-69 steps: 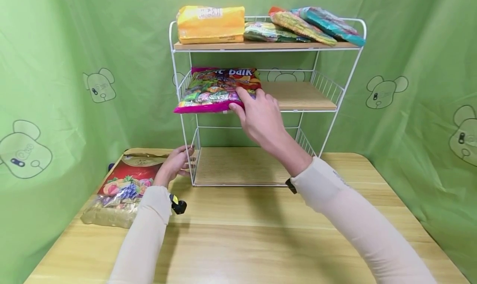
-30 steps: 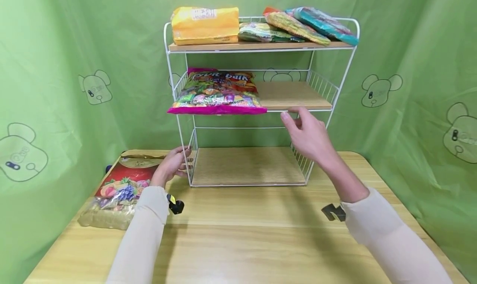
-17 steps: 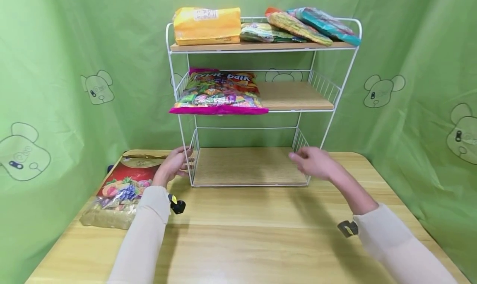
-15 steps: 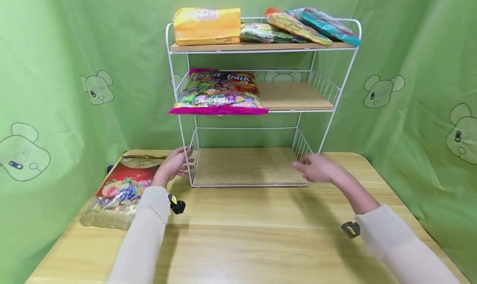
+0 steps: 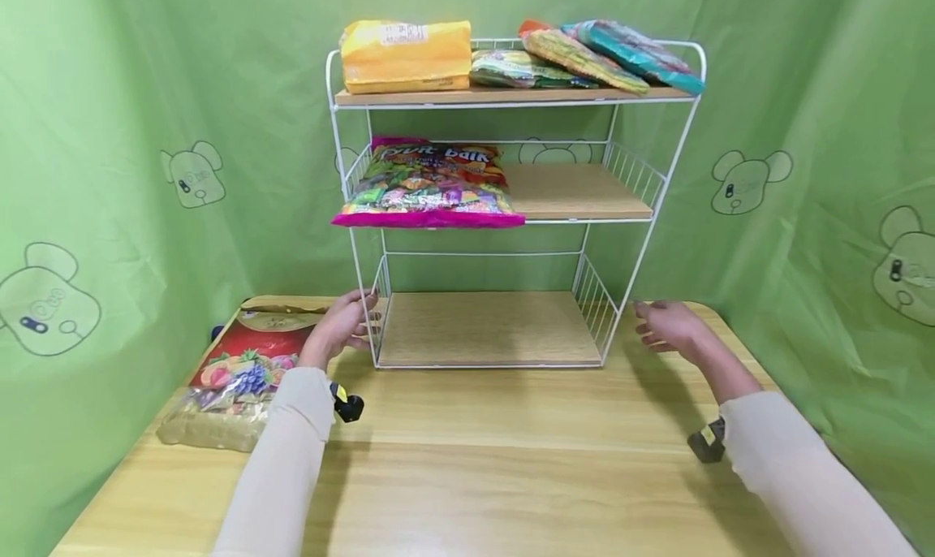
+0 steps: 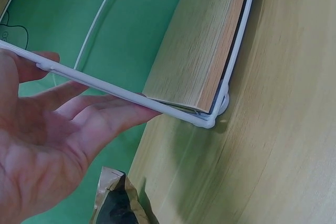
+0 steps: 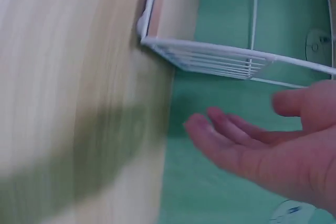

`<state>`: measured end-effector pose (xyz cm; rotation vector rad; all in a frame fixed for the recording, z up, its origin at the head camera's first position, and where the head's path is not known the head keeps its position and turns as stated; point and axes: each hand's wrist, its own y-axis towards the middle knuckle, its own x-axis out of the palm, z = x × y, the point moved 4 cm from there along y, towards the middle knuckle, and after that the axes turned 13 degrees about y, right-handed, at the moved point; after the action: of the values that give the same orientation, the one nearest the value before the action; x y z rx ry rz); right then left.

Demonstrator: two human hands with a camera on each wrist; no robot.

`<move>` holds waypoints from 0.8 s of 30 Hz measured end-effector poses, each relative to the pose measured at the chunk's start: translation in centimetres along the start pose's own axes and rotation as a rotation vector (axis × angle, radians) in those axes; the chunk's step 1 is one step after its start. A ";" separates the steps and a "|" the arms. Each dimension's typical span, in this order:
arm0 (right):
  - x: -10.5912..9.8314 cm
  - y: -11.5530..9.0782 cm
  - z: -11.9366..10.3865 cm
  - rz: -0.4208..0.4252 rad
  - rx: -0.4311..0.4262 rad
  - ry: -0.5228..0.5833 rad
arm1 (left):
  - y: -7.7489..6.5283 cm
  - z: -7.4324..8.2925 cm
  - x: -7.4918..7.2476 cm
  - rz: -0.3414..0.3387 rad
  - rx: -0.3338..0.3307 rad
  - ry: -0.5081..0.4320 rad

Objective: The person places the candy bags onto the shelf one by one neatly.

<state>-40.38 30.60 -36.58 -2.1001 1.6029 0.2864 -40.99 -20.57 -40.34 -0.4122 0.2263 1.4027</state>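
A white wire rack [image 5: 504, 367] with wooden shelves stands on the table. My left hand [image 5: 343, 325] is at its lower left side. In the left wrist view the fingers [image 6: 100, 119] reach out fairly straight along the white side rod, fingertips right at it. My right hand [image 5: 672, 328] is off the rack's right side, holding nothing. The right wrist view shows its fingers [image 7: 226, 145] loosely extended, apart from the wire side panel [image 7: 220, 59]. A pink-edged "fruit balk" candy bag [image 5: 434, 185] lies on the left of the middle shelf, its front edge overhanging.
A large red and gold candy bag [image 5: 252, 354] lies on the table [image 5: 467, 476] left of the rack. On the top shelf are a yellow packet [image 5: 405, 58], a green bag [image 5: 519, 68], a yellowish bag [image 5: 580, 58] and a teal bag [image 5: 635, 53]. Green curtains [image 5: 774, 70] surround the table.
My right hand has let go of the fruit candy bag on the middle shelf, dropped down and moved right, to outside the rack's right side. My left hand has stayed put.
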 end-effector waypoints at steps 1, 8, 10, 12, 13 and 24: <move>-0.1 0.3 0.2 -0.009 -0.007 0.095 | 0.0 -0.1 0.0 -0.001 -0.002 -0.002; 0.4 1.5 0.5 -0.111 0.031 0.553 | 0.2 -0.2 0.4 -0.002 -0.008 -0.021; 0.5 1.7 0.4 -0.118 0.057 0.675 | 0.3 -0.1 0.5 -0.004 0.000 -0.021; 0.6 1.8 0.3 -0.129 0.074 0.771 | 0.3 -0.1 0.5 -0.005 0.000 -0.020; 0.7 2.0 0.3 -0.138 0.077 0.805 | 0.2 -0.1 0.4 -0.002 0.000 -0.016; 2.4 3.9 1.3 -0.137 0.101 0.657 | 0.1 -0.2 0.0 -0.002 -0.001 -0.005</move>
<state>-43.26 28.44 -39.69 -2.3442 1.7416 -0.5787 -41.03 -20.65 -40.54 -0.4097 0.2215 1.4018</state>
